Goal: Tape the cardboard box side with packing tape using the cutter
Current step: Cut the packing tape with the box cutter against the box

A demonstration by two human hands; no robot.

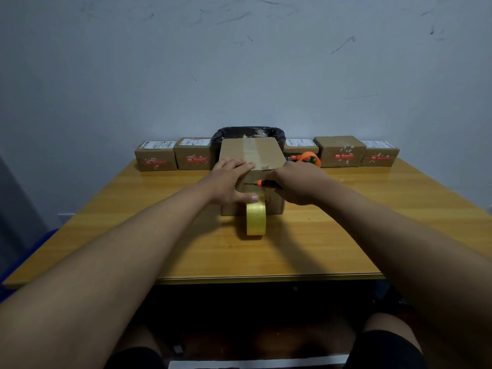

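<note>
A brown cardboard box [263,153] stands mid-table with a strip of tape running over its top and down its near side. My left hand [229,182] lies flat on the box's near top edge, thumb pressing the tape on the front face. My right hand [295,182] grips an orange cutter [263,183], its blade pointing left at the tape on the front face. A yellow tape roll [255,218] stands on edge against the box's foot, still joined to the strip.
Several small labelled cartons [155,155] line the back of the wooden table [346,235], against the wall. A black-lined bin [249,133] sits behind the box. An orange tape ring [310,157] lies right of the box.
</note>
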